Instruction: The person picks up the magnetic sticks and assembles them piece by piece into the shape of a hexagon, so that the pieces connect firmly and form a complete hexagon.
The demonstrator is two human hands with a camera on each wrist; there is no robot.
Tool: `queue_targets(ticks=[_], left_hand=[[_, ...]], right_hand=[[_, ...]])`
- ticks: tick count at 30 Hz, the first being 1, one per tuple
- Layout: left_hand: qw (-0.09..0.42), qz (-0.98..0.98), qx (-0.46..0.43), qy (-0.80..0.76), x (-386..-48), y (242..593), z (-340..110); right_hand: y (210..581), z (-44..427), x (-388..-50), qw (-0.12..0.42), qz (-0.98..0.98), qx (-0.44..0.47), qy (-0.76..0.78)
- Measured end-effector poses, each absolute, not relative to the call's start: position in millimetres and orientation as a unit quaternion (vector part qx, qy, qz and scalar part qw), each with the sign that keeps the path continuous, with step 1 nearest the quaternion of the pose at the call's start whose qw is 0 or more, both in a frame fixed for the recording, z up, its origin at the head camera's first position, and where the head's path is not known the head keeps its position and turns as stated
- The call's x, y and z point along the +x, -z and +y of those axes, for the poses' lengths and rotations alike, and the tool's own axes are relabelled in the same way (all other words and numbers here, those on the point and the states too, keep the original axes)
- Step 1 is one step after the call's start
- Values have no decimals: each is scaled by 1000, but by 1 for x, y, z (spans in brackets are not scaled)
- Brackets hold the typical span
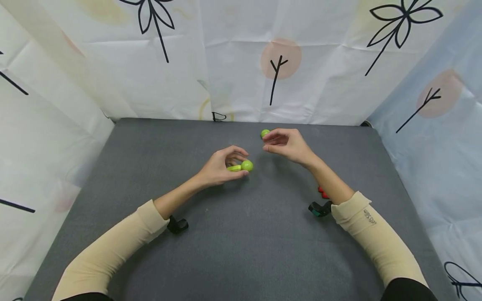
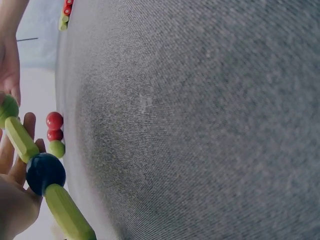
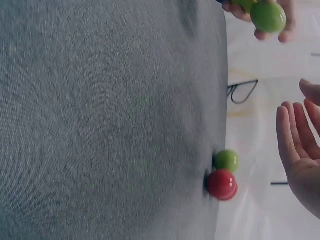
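My left hand point(image 1: 226, 165) holds a row of wooden-looking beads between thumb and fingers. In the left wrist view the row shows a green ball bead point(image 2: 7, 109), a long green bead point(image 2: 21, 139), a dark blue ball bead point(image 2: 45, 172) and another long green bead point(image 2: 69, 212); any string through them is not visible. To the right and farther back, my right hand point(image 1: 288, 144) hovers above the table, fingers loosely bent, nothing visible between them. Behind its fingertips sits a loose green ball bead point(image 1: 265, 133). Red ball beads point(image 3: 221, 185) lie beside that one, hidden in the head view.
Small red pieces point(image 1: 323, 192) lie under the right forearm, partly covered. Black wrist-worn devices point(image 1: 320, 209) hang below both cuffs. A grey cloth point(image 1: 241, 251) covers the table, and printed white curtains point(image 1: 233, 62) stand at its back and sides.
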State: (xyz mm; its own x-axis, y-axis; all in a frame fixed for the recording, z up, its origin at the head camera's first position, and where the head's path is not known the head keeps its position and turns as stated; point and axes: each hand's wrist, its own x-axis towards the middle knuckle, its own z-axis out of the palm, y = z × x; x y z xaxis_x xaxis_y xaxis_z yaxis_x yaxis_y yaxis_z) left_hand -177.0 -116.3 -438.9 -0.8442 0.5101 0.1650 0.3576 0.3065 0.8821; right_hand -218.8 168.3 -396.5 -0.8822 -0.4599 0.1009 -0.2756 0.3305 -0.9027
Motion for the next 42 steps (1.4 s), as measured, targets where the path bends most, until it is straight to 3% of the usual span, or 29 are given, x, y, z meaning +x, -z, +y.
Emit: queue_targets(ticks=[13,30,42], left_hand=[[78,802,272,-526,-177,447,-118],[101,790,276,-538,-176,450,-122],[103,795,272,-532,-177,453,-121]], right_hand=[[402,213,-210,76,790,-248,555],[409,316,-169,145,854,-221,448],[432,354,-167,150,892,-180,385]])
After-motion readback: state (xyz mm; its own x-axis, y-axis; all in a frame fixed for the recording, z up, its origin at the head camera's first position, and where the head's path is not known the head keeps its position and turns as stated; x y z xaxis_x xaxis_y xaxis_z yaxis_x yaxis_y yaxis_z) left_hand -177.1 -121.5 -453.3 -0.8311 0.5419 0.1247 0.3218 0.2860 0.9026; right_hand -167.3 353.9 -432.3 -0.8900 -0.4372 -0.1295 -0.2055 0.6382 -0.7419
